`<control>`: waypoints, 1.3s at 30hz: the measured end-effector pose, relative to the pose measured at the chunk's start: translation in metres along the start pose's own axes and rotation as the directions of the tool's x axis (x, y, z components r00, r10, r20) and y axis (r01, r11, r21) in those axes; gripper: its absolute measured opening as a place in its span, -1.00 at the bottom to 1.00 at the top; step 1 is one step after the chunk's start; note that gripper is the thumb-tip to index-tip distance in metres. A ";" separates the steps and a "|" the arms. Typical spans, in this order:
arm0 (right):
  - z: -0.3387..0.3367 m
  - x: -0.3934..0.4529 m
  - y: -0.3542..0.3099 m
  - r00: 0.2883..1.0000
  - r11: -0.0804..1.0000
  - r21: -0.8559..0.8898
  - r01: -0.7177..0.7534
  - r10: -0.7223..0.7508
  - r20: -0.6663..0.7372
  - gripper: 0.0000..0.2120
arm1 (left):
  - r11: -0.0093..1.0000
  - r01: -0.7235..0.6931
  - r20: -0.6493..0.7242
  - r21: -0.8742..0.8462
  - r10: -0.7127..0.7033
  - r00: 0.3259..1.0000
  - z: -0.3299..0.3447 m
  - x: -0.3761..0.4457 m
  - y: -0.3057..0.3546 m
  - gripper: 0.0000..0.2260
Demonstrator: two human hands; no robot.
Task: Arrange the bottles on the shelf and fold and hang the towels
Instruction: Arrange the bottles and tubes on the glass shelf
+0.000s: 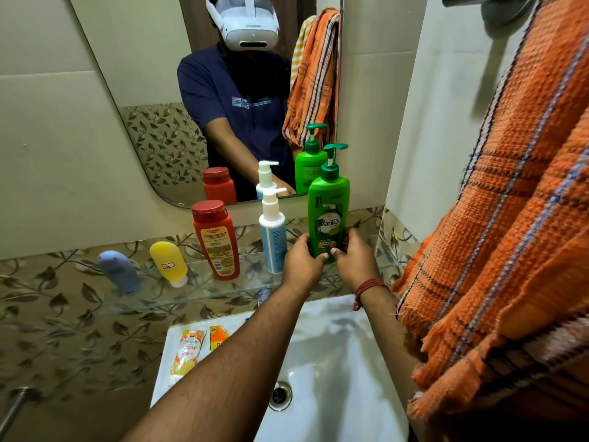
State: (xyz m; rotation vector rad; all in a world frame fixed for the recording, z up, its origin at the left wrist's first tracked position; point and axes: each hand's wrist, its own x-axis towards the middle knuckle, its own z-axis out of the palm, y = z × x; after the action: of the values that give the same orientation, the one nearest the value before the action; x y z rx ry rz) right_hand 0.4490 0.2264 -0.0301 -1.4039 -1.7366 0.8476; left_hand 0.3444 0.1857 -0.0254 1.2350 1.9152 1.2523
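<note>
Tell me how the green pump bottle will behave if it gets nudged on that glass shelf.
The green pump bottle is tall and narrow, so it would probably tip rather than slide. Both the left hand and right hand steady its base. The glass shelf looks smooth, likely slippery.

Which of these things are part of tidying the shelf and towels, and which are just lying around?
Job: green shampoo bottle, held by left hand and right hand; white pump bottle; red bottle; yellow tube; blue tube; orange towel.
Lying about: sachets on the sink.
</note>
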 end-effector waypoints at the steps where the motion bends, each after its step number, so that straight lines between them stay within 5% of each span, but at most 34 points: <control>1: 0.000 0.000 0.000 1.000 1.000 0.005 -0.006 0.006 -0.006 -0.70 | 1.000 -0.003 -0.003 0.016 0.003 1.000 0.000 -0.001 0.000 -0.58; 7: -0.003 -0.015 0.001 0.984 1.000 -0.001 0.026 -0.026 -0.178 -0.54 | 0.989 -0.047 -0.073 0.144 0.058 0.996 -0.006 -0.025 -0.002 -0.60; 10: 0.000 -0.031 0.005 0.964 0.994 -0.050 0.099 -0.108 -0.243 -0.58 | 0.952 -0.168 -0.118 0.255 0.204 0.972 -0.013 -0.048 -0.015 -0.59; 13: 0.013 -0.047 0.016 0.946 0.972 -0.137 0.192 -0.221 -0.239 -0.57 | 0.865 -0.292 -0.106 0.409 0.363 0.926 -0.025 -0.070 -0.035 -0.65; 20: 0.045 -0.084 0.036 0.899 0.867 -0.336 0.369 -0.424 -0.106 -0.46 | 0.672 -0.340 -0.068 0.658 0.503 0.861 -0.057 -0.099 -0.094 -0.62; 28: 0.083 -0.140 0.057 0.921 0.770 -0.509 0.385 -0.356 0.159 -0.30 | 0.565 -0.085 -0.066 0.820 0.242 0.968 -0.094 -0.136 -0.165 -0.36; 39: 0.108 -0.208 0.056 0.928 0.722 -0.593 0.356 -0.198 0.316 -0.17 | 0.555 -0.074 0.020 0.829 0.103 0.995 -0.124 -0.177 -0.207 -0.28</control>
State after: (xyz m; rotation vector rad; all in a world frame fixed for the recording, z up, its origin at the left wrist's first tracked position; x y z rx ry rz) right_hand 0.4114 0.0282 -0.1618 -1.4245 -2.5080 0.2374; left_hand 0.2388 -0.0554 -0.1670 1.7660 2.6120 0.3053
